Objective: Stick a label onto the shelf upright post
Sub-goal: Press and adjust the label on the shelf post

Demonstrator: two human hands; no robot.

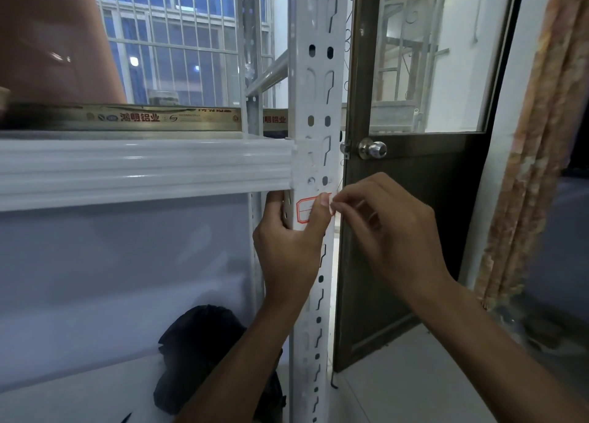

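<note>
My two bare hands meet at the white slotted shelf upright post (318,104), just below the white horizontal shelf beam (143,171) that joins it from the left. A white label with a red border (304,211) lies against the front face of the post, immediately under the beam joint. My left hand (287,244) wraps the post from the left side, its fingers (274,206) tucked behind the post's edge and its thumb pressed flat over the label's right half. My right hand (382,228) comes in from the right, its fingers (342,199) pinched together at the label's upper right corner, where a thin pale sliver shows between them; I cannot tell whether that is the label's edge or a backing strip. Behind the post stands a dark brown door (414,215) with a glass upper pane and a round metal knob (371,148). A patterned curtain (541,136) hangs at far right. Behind the shelf, a barred window (175,40) looks out on another building, and a dark bag (204,352) sits low beneath the beam.
</note>
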